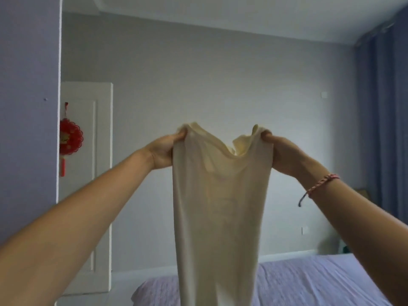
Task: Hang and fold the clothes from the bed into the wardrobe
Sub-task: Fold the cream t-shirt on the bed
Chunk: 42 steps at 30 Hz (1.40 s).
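Cream-coloured garment (pixel 218 206) held up in the air above the lilac bed (pixel 309 281), hanging lengthwise. The left hand (pixel 164 151) grips its upper left edge; the right hand (pixel 281 151) grips its upper right edge, fingers curled into the cloth.

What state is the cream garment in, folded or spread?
Spread: the cream garment hangs unfolded over the bed, left hand and right hand gripping its top corners.

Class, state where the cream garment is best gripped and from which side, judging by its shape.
Grip the cream garment at its two top corners, either side of the dipping neckline, each hand coming from its outer edge. The left hand and right hand pinch there, and the cloth hangs straight below.
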Available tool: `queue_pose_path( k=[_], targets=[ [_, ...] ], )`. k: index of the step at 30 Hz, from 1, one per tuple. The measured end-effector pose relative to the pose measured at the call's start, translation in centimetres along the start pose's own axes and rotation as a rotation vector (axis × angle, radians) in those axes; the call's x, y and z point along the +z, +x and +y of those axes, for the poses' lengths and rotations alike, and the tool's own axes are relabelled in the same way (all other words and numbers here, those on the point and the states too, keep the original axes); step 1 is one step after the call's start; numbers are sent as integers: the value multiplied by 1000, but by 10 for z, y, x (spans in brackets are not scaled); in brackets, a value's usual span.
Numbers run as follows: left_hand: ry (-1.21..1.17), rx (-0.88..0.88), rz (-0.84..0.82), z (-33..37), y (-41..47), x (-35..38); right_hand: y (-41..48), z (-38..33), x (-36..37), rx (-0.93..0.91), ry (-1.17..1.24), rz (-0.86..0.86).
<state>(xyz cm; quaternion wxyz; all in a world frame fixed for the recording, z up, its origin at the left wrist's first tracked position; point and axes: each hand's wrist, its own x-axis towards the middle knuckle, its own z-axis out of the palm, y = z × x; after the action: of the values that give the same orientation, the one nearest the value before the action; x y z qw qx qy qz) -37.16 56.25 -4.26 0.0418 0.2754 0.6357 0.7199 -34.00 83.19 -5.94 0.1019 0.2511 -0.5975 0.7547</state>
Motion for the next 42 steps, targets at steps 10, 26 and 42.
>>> queue_pose_path(
  k=[10, 26, 42],
  targets=[
    [621, -639, -577, -246, -173, 33, -212, 210, -19, 758, -640, -504],
    [1055, -914, -547, -468, -374, 74, -427, 374, -20, 1205, -1031, -764],
    [1190, -673, -197, -518, -368, 106, -382, 437, -3, 954, -571, 150]
  ],
)
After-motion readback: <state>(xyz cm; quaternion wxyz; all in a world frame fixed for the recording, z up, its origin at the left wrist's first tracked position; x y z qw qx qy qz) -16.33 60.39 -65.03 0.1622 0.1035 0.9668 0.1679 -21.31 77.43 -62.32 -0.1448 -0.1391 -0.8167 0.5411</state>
